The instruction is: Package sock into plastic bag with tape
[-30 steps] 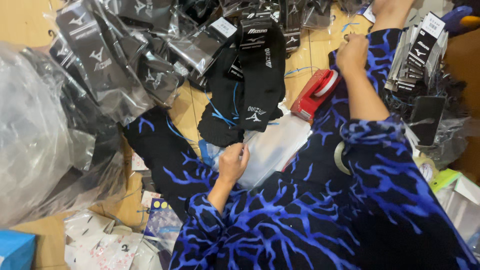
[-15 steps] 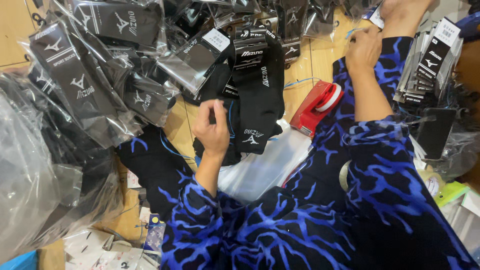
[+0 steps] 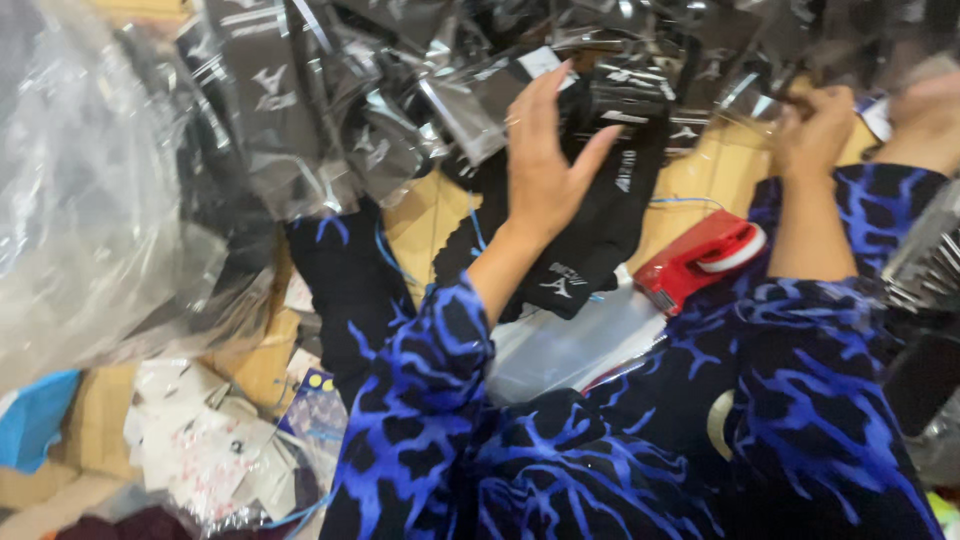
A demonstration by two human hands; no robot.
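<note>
Left hand (image 3: pixel 545 165) spread empty over glossy black packets (image 3: pixel 300 120) with white labels; right hand (image 3: pixel 815 135) blurred, grip unclear

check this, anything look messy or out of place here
Yes. Bagged black socks lie heaped at all angles rather than stacked, loose black socks sprawl across a clear bag, and a red tape dispenser lies tipped among them. Nothing looks torn.

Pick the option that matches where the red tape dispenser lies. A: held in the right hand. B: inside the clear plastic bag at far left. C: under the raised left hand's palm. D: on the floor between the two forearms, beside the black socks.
D: the red tape dispenser lies flat between the forearms, right of the black socks, with neither the left hand nor the right hand touching it.
</note>
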